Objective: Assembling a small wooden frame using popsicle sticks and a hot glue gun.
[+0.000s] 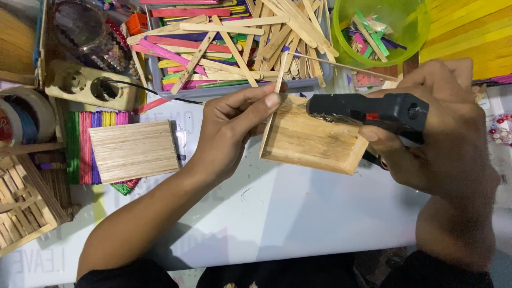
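At table centre: left hand (234,128) pinches thin stick (279,80) upright against wooden stick panel (312,140); right hand (442,133) clamped on black glue gun (368,111). Panel likely light, stiff, fragile at joints; hold by edges.

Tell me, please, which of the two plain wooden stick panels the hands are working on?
The wooden panel at centre, between left hand and glue gun; the other panel lies untouched at left.

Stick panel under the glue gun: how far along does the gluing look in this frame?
Done: one finished stick panel lies aside on coloured sticks. In hand: the left hand holds a second panel and presses an upright stick at its edge, while the right hand aims the glue gun at it. Left: that edge looks unfinished; loose sticks fill the tray.
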